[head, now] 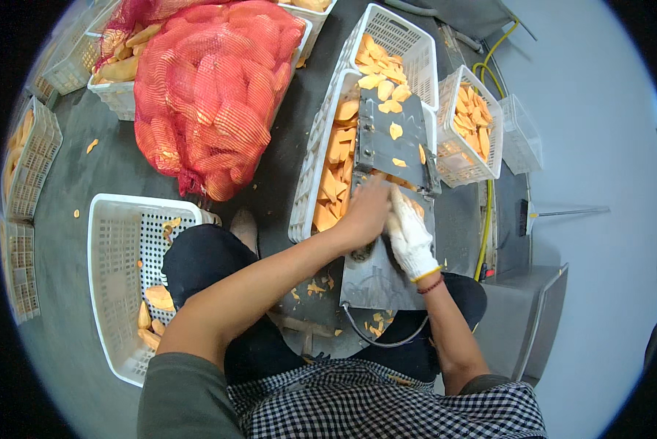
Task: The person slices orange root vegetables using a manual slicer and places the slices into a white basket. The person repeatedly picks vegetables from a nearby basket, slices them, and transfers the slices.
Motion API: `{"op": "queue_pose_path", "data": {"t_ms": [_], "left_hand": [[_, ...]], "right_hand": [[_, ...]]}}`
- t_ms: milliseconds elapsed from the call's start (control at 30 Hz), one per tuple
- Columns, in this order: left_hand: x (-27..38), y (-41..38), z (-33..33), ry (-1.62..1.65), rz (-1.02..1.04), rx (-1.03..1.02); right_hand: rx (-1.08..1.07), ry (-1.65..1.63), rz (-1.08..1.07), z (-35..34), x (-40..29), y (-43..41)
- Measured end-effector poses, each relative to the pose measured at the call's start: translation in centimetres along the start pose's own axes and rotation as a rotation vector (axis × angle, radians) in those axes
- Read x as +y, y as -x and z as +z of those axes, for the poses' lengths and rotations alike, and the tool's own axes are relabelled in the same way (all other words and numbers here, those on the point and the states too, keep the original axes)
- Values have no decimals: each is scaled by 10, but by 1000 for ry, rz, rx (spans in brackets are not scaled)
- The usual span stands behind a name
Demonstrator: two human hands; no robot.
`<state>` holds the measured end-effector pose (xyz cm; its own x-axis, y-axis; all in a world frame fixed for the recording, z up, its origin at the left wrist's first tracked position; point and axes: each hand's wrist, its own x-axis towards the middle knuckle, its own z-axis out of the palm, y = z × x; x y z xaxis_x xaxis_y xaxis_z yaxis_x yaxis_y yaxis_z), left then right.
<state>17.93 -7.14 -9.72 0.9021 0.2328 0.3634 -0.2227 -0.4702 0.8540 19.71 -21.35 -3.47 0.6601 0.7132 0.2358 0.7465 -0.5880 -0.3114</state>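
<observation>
My left hand, bare and blurred, reaches across the metal slicer; its fingertips touch or pass in front of my right glove, and I cannot tell whether they hold anything. My right hand, in a white knit glove, presses down on an orange-fleshed sweet potato piece, mostly hidden under the palm. The slicer spans a white plastic crate holding several sweet potato slices. A few thin slices lie on the slicer's dark upper plate. Under my left wrist a dark rounded part is half hidden.
A red mesh bag of peeled roots bulges at upper left. Beside my left knee stands a white crate with a few pieces. Slices fill crates at the far end and right. A yellow hose and broom lie right.
</observation>
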Motion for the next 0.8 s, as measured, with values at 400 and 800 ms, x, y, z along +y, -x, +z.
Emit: {"op": "queue_pose_path", "data": {"t_ms": [400,800], "left_hand": [[0,-31,-79,323,-530,219],[14,-25,-83,502,-664,103]], "right_hand": [[9,94,112,-29,50,1],[270,327,339,61,51,-48]]}}
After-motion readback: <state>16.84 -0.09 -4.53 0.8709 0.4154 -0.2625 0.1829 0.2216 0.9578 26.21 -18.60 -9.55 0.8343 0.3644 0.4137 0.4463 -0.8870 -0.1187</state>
